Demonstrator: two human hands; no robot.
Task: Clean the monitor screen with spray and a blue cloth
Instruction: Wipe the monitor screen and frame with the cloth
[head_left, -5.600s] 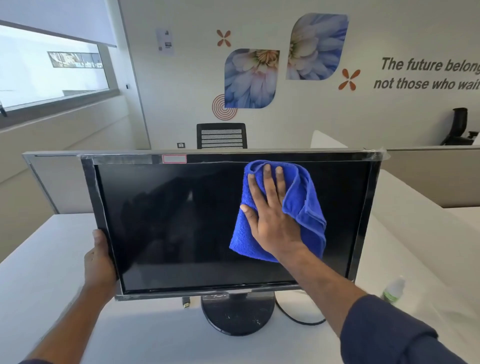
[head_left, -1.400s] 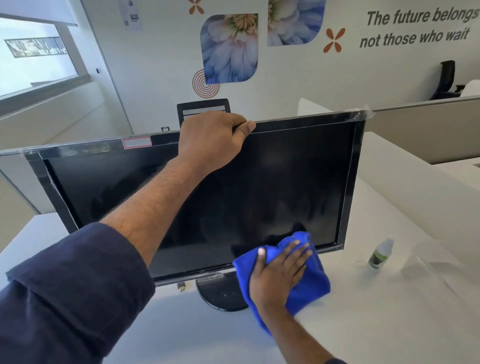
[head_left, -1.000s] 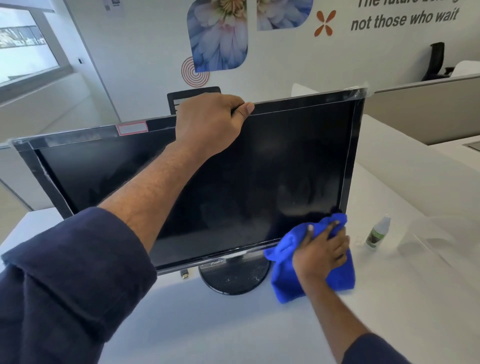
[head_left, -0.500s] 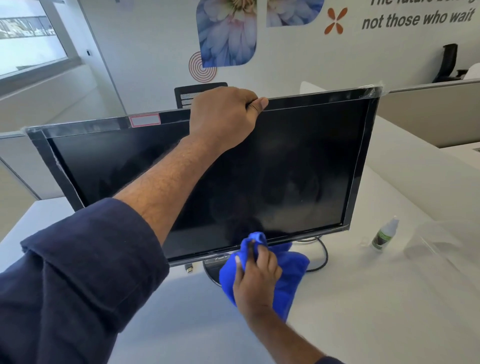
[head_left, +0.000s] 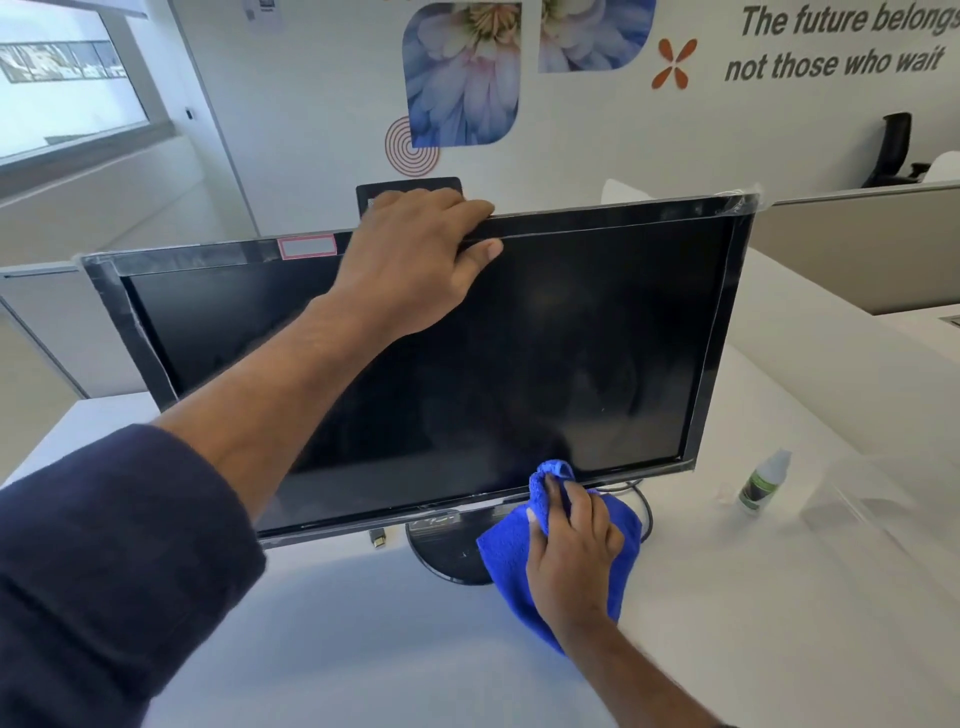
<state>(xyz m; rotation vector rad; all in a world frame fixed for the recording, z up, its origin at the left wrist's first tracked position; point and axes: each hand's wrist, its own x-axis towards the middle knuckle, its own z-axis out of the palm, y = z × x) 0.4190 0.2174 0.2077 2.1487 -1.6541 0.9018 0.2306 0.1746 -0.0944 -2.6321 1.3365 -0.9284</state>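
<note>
We're steadying the monitor (head_left: 415, 364) with the left hand (head_left: 415, 260); its fingers hook over the top bezel and the thumb lies on the front edge, so it's gripping the frame, forearm crossing the left part of the screen. Right hand (head_left: 571, 545) has the blue cloth (head_left: 504, 561) bunched in curled fingers; a fold of it pokes up past the fingertips and touches the bottom bezel right of centre, while the rest hangs down in front of the stand (head_left: 441, 556) and onto the desk (head_left: 363, 649).

Spray bottle (head_left: 763, 483) stands upright on the desk to the right of the monitor, apart from both hands; nobody's holding it, so we judge spraying is over, or at least paused.

Progress, as far as we can read it: wiping is on the lower edge; the panel is dark and mostly even; faint hazy smears show in the right half, above the cloth; could be residue, could be reflection, can't tell. The strip behind the left forearm is hidden, so its state is unknown.

Left to do, our guess: finish the bottom strip, recheck the right-half haze, check the patch under the left arm, then set the cloth down.
</note>
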